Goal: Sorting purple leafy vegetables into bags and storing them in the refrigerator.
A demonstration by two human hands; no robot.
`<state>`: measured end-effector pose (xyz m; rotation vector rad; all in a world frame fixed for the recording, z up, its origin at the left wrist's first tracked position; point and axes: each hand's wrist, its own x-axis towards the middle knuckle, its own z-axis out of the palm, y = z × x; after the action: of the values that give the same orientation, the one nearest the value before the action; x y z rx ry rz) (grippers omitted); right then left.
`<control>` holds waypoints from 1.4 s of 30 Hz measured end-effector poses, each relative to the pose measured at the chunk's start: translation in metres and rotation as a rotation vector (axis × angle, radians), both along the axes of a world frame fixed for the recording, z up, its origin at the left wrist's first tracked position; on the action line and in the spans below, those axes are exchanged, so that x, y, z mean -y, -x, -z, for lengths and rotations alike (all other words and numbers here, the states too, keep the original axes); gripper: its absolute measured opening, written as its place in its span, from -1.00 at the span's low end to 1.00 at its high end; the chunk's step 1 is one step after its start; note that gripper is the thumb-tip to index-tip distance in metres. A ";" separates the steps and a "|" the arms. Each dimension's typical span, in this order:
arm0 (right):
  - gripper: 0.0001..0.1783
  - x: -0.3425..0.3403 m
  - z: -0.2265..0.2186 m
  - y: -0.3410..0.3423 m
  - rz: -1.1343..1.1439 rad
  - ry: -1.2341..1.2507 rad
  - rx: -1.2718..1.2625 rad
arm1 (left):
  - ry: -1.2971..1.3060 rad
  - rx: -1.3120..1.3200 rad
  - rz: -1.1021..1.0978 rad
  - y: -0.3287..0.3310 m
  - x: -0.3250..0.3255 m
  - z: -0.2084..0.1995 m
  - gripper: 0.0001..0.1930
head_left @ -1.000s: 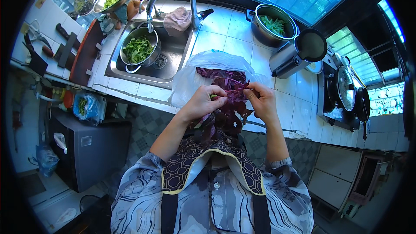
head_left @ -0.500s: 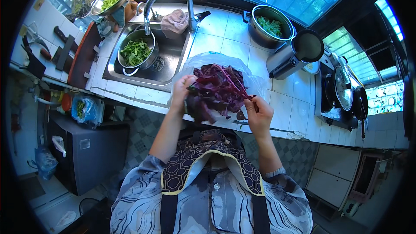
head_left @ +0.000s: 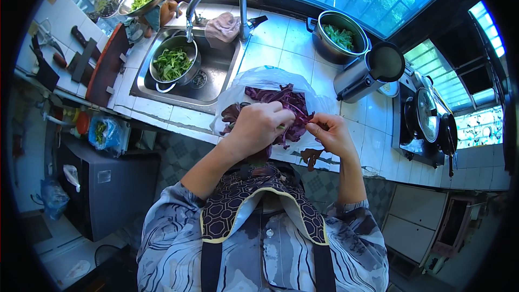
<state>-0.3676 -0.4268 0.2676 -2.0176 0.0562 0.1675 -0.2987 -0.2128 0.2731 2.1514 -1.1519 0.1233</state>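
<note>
Dark purple leafy greens [head_left: 292, 100] lie on a crumpled clear plastic bag [head_left: 319, 93] at the counter's front edge. My left hand [head_left: 257, 124] reaches across over the greens, fingers closed around some purple stems and leaves. Its back hides part of what it holds. To the right, my right hand [head_left: 334, 134] pinches a thin purple stem between thumb and fingers, close to the left fingertips. A drooping dark leaf [head_left: 310, 157] hangs below the right hand, over the counter's edge.
In the sink [head_left: 221, 89] at left, a pot [head_left: 195, 64] of green leaves stands beneath the faucet [head_left: 244, 8]. Behind and right are another pot [head_left: 319, 43] of greens, a grey metal appliance [head_left: 354, 80] and a stove [head_left: 411, 143]. Far left stand a cutting board [head_left: 105, 67] and knives.
My left hand has moved right from the left side of the bunch to its middle, near the right hand. The bunch sits lower on the bag, and my right hand has shifted slightly right.
</note>
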 end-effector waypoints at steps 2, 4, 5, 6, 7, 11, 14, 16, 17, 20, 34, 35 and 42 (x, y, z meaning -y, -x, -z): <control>-0.84 -0.001 -0.004 -0.002 -0.043 0.024 -0.002 | 0.047 0.035 -0.021 -0.001 0.002 0.004 -0.82; -0.85 -0.004 -0.006 -0.003 -0.057 0.053 0.036 | 0.016 0.030 0.002 -0.002 0.001 0.009 -0.80; -0.86 -0.005 -0.006 -0.004 -0.081 0.048 0.078 | -0.019 0.023 0.037 -0.003 0.000 0.010 -0.79; -0.86 -0.006 -0.006 -0.004 -0.053 0.069 0.060 | -0.060 0.011 0.064 -0.005 -0.001 0.012 -0.79; -0.85 -0.007 -0.006 -0.004 -0.040 0.069 0.060 | -0.015 -0.078 0.103 -0.005 -0.003 0.014 -0.79; -0.83 -0.011 0.000 -0.004 -0.022 0.054 0.085 | 0.074 -0.435 0.164 -0.005 -0.007 0.024 -0.83; -0.83 -0.015 0.006 -0.003 0.034 -0.001 0.150 | 0.178 -0.665 0.166 -0.002 -0.006 0.035 -0.86; -0.83 -0.023 0.013 -0.001 0.111 0.031 0.201 | 0.301 -0.801 0.141 0.001 -0.003 0.044 -0.86; -0.83 -0.028 0.016 -0.001 0.158 0.063 0.205 | 0.340 -0.844 0.093 0.003 -0.001 0.049 -0.86; -0.85 -0.047 0.028 0.004 0.255 0.279 0.470 | 0.497 -0.958 -0.021 0.008 0.006 0.065 -0.84; -0.88 -0.042 0.035 0.017 0.430 -0.012 0.474 | 0.929 -1.009 -0.307 -0.045 -0.054 0.096 -0.68; -0.86 -0.034 0.031 0.016 0.466 -0.214 0.300 | 0.837 -1.059 -0.327 -0.051 -0.069 0.087 -0.68; -0.75 0.000 0.005 0.003 0.316 -0.625 0.067 | 0.738 -0.986 -0.399 -0.040 -0.093 0.038 -0.73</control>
<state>-0.3707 -0.4265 0.2624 -1.3679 0.2471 -0.0796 -0.2583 -0.1199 0.2350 1.4114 -0.0570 -0.2759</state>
